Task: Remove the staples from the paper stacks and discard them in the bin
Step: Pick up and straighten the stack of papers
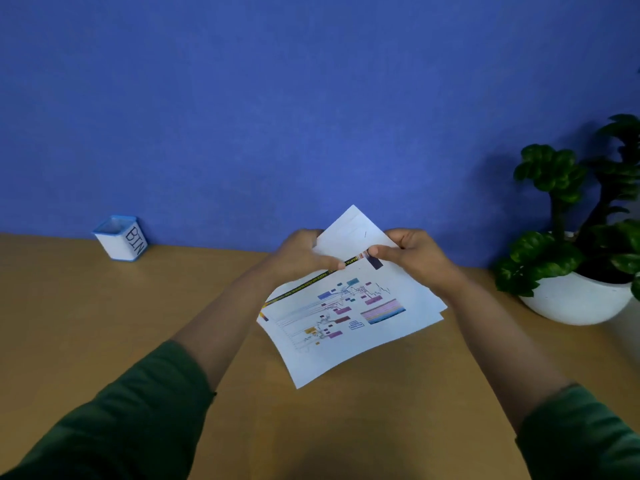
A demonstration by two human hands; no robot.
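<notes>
At the far left of the bench [104, 341], against the blue wall, a small white bin [121, 242] with a blue rim is seen standing; the word "BIN" is lettered in black down its side, and it lies well apart from both hands. Whether anything is inside it cannot be told.

Toward the middle, the paper stack [349, 313] is held above the bench. Its left part is gripped by the left hand [299, 256], the thumb laid across the printed top sheet and the fingers curled behind. A coloured chart is printed on that sheet, with a dark header strip carrying yellow lettering; a fragment like "PARTH" may be read there, but the rest is too small and blurred to be made out.

The far corner of the top sheet is folded back, its blank underside shown, and a short dark mark on it could be the staple [365, 234], though this is not certain. That corner is pinched by the right hand [415, 258], thumb on the fold and fingers behind.

The step in hand is judged to be the freeing of the staple at this corner. A fine fingertip pull at the staple legs would be called for next, the stack being steadied, and then a long carry leftward to the bin.

At the far right a potted plant [581, 237] in a white bowl is set on the bench
</notes>
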